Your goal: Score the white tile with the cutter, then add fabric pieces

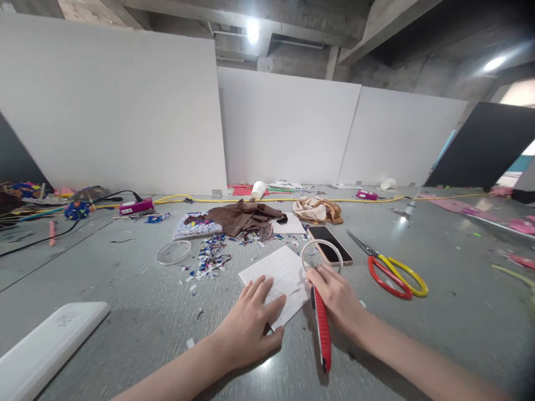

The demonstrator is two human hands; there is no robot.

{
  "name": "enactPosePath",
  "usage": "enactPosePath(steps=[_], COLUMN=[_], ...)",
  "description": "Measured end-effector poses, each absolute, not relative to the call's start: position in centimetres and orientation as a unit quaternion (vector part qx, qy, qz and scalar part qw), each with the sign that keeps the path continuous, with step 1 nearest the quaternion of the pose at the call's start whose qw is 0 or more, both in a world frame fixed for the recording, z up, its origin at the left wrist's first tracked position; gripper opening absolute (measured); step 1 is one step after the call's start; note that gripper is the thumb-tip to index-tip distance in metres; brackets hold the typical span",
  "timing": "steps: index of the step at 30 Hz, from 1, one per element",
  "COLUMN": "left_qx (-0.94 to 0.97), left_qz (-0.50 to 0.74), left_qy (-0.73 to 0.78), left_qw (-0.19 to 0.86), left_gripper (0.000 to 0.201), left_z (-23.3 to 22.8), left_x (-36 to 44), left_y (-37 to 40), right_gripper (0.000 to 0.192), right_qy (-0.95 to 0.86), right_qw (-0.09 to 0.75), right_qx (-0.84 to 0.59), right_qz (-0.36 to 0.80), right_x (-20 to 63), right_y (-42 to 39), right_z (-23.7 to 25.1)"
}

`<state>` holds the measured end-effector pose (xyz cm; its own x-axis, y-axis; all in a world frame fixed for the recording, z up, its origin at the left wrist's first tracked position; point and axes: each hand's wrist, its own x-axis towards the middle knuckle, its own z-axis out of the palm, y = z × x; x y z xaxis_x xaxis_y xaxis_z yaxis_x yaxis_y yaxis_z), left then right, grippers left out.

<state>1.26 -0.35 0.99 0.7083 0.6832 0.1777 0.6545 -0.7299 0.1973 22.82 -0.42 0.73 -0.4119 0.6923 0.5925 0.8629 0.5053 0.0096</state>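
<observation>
A sheet of white paper (278, 267) lies at an angle on the table. My left hand (251, 317) rests on its lower left part, fingers spread; a small dark piece shows between thumb and forefinger, too hidden to name. My right hand (334, 295) is closed at the paper's right edge. From it a red, ridged utility knife (322, 334) reaches toward me, its front end hidden by the fingers. A clear ring (340, 257) stands out just beyond the fingertips, overlapping the phone (328, 245); whether the hand grips it I cannot tell.
Red-and-yellow-handled scissors (393, 273) lie at right. Paper scraps (209, 259), another clear ring (160, 257), brown cloth (244, 217) and a patterned cloth-like bundle (196, 225) lie beyond. A white slab (50, 345) sits at near left. A yellow cable (292, 200) crosses before the white panels.
</observation>
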Motion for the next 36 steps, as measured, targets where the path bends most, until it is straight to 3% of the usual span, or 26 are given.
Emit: enactPosePath(steps=[11,16,21,28,33,36], left_qx=[0.924,0.927,0.928,0.922,0.884,0.861], left_qz=[0.116,0.123,0.127,0.168,0.280,0.315], left_qy=[0.360,0.353,0.348,0.341,0.362,0.382], left_qw=[0.050,0.036,0.038,0.072,0.093,0.117], left_gripper=[0.046,0.047,0.054,0.061,0.025,0.022], left_z=[0.9,0.9,0.7,0.9,0.9,0.6], left_x=[1.0,0.9,0.8,0.7,0.5,0.4], left_y=[-0.5,-0.5,-0.3,-0.2,-0.1,0.1], right_gripper=[0.022,0.015,0.018,0.017,0.015,0.016], right_qy=[-0.784,-0.763,-0.772,-0.787,-0.811,-0.835], right_qw=[0.298,0.364,0.415,0.446,0.439,0.423], right_qx=[-0.505,-0.528,-0.481,-0.426,-0.385,-0.351], right_qz=[-0.202,-0.082,0.022,0.034,0.028,0.025], right_x=[25.5,26.8,24.5,23.5,23.1,22.9], right_y=[0.7,0.6,-0.1,0.1,0.0,-0.3], right_z=[2.4,3.5,1.4,-1.4,-1.8,-1.3])
